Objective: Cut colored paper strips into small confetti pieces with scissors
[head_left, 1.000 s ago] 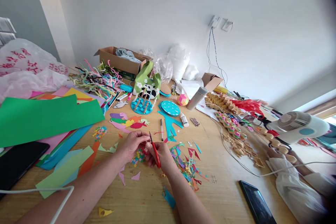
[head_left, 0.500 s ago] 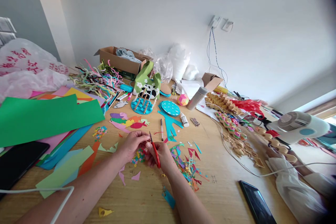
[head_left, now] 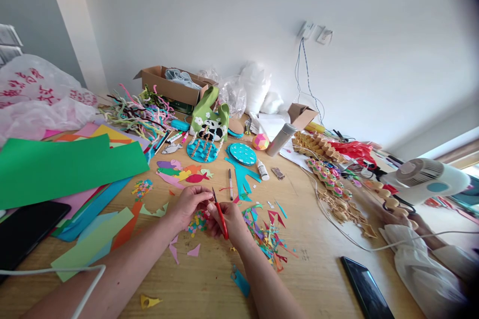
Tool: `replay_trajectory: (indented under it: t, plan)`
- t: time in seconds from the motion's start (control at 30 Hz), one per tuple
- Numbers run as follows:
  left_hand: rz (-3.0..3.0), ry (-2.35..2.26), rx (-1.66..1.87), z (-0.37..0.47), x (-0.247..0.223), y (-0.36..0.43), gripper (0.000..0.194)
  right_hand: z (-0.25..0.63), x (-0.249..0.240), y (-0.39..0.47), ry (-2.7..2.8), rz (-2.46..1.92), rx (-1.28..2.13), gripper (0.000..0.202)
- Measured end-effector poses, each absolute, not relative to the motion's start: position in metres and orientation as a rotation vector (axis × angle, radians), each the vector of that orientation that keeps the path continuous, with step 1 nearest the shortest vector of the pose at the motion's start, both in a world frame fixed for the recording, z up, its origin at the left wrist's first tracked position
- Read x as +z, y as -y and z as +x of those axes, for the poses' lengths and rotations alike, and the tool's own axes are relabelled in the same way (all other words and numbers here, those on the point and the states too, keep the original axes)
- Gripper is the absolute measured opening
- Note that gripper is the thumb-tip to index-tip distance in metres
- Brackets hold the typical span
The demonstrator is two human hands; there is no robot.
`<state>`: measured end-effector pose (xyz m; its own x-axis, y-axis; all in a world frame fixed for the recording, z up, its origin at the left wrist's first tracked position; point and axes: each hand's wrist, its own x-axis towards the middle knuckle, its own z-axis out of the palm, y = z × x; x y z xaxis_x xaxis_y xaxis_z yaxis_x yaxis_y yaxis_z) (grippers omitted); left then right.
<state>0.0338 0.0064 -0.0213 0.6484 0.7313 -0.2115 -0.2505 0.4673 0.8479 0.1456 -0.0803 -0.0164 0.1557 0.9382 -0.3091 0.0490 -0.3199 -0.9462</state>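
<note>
- Red handles mark the scissors (head_left: 221, 219), gripped in the curled fingers of the right hand (head_left: 231, 217).
- Drawn in to a narrow pinch, the fingers of the left hand (head_left: 192, 204) sit right by the blades; whether something small is between them, I cannot tell.
- Lengthwise, the scissors run away from the body, leaning a little left: handles low against the right hand, tips beyond, just to the right of the left fingertips. The right hand has the handles, while the left is nearer the blades' left side.
- Small coloured paper dots (head_left: 197, 224) lie on the table (head_left: 314, 239) just beside the left hand, on the near side of its fingers.
- Mixed paper scraps (head_left: 264, 232) spread out to the right of the right hand.
- Farther out, a pen (head_left: 230, 184) lies beyond the hands, with paper fish (head_left: 197, 178) to its left.
- Green sheets (head_left: 67, 169) top a paper stack at far left; a phone (head_left: 364, 286) lies at right, near a co-worker's hand (head_left: 422, 228).
</note>
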Motion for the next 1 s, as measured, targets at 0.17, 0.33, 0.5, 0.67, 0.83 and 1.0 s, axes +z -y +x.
replay_trajectory:
  t: [0.17, 0.33, 0.5, 0.67, 0.83, 1.0]
  plan:
    - [0.916, -0.591, 0.644, 0.0329, -0.0244, -0.0074, 0.01, 0.1461, -0.0161, 0.0805, 0.989, -1.568, 1.286, 0.05]
    - [0.901, -0.597, 0.648, 0.0329, -0.022, -0.008, 0.01, 0.1458, -0.014, 0.0802, 0.992, -1.578, 1.29, 0.048]
    - [0.887, -0.609, 0.654, 0.033, -0.0209, -0.0093, 0.009, 0.1447, -0.0114, 0.0803, 0.985, -1.577, 1.291, 0.049]
    - [0.918, -0.619, 0.651, 0.032, -0.0212, -0.0093, 0.009, 0.1455, -0.0131, 0.0811, 1.003, -1.582, 1.288, 0.051]
    - [0.928, -0.622, 0.642, 0.0321, -0.0202, -0.0085, 0.011, 0.1464, -0.0137, 0.0816, 1.007, -1.599, 1.292, 0.054]
    - [0.922, -0.621, 0.636, 0.0329, -0.0208, -0.0093, 0.011, 0.1457, -0.0124, 0.0823, 1.013, -1.613, 1.295, 0.054]
